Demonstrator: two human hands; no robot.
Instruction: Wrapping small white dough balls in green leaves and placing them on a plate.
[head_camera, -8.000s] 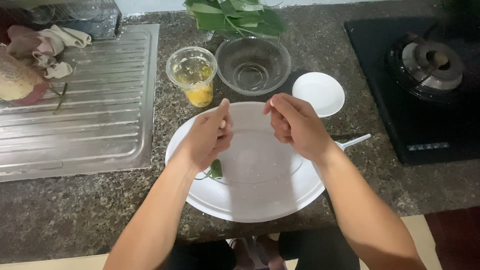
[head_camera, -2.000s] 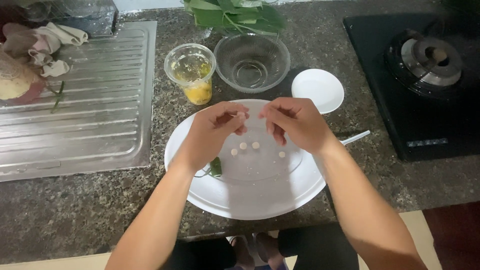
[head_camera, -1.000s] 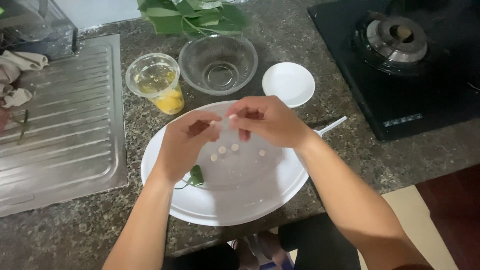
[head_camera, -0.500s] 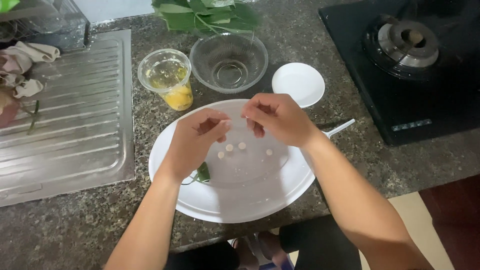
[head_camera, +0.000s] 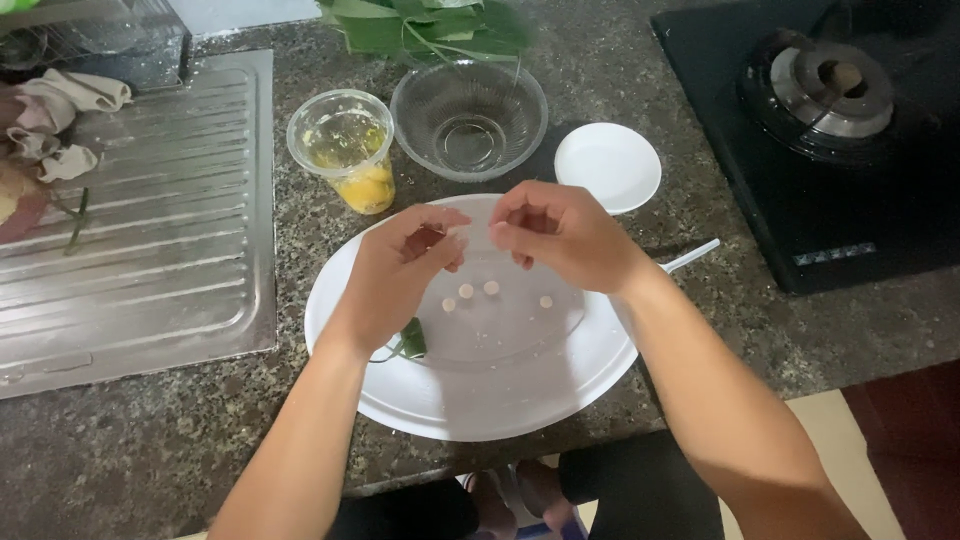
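— Hands (head_camera: 400, 275) first: what are they doing?
— Left hand and right hand (head_camera: 560, 235) pinch a tiny pale dough bit between fingertips, above the white plate (head_camera: 470, 400).
— Handling?
— Soft, light, likely sticky; pinch gently, like the small balls (head_camera: 466, 291) lying below.

White plate (head_camera: 470, 400), pale round pieces (head_camera: 466, 291), speckled grey counter (head_camera: 120, 440).

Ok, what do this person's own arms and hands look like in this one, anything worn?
Both arms are bare as far up as the frame shows: no sleeves visible. The left hand and right hand wear no gloves, and I can see no rings, watch or bracelet on fingers or wrists. No markings or bandages show.
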